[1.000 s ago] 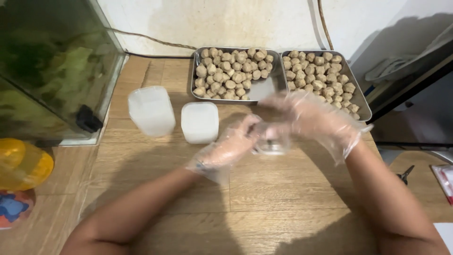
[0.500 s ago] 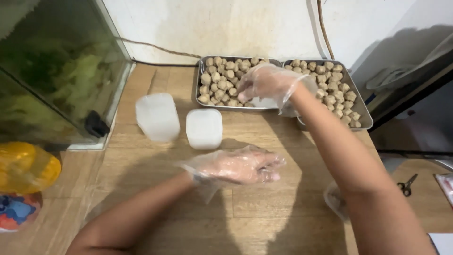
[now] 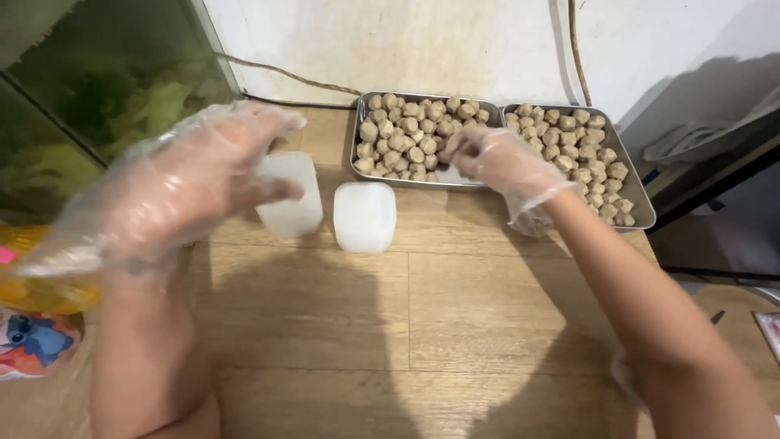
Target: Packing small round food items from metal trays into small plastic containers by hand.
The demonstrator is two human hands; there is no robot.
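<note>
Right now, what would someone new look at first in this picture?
Probably the two metal trays full of small brown balls at the back by the wall. The right hand, in a clear plastic glove, reaches into the left tray. Nearer, the gloved left hand hovers by two white plastic tubs.

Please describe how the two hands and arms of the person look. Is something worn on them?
Both the left hand and the right hand wear loose, clear, thin plastic gloves, wrinkled and baggy, ending around the wrists. The forearms are bare, with no sleeves in view. No watch, ring or marking shows; the left hand is blurred.
</note>
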